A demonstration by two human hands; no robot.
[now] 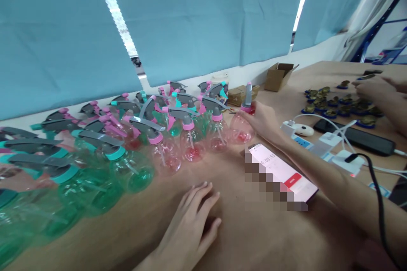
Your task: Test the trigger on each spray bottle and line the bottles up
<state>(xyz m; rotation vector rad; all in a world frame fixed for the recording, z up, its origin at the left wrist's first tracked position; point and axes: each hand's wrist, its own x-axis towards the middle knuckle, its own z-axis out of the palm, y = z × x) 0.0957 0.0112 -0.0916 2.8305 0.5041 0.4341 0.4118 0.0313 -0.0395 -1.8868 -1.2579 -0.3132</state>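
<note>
My right hand (262, 120) reaches out and is wrapped round a pink spray bottle (241, 129) with a grey and pink trigger head, which stands at the right end of the group. My left hand (192, 222) lies on the tabletop with its fingers stretched and holds nothing. Nearest to it are a green spray bottle (138, 178) with a turquoise collar and a pink spray bottle (165, 159). Beside my right forearm lies a phone (276, 165) with a timer on its lit screen.
Several more green spray bottles (92, 190) crowd the left. Charging plugs and cables (330, 144) lie by a black power bank (359, 137). Beyond are small gold and blue parts (330, 101), another person's hands (378, 93) and an open cardboard box (279, 77). A blue curtain (190, 21) hangs behind.
</note>
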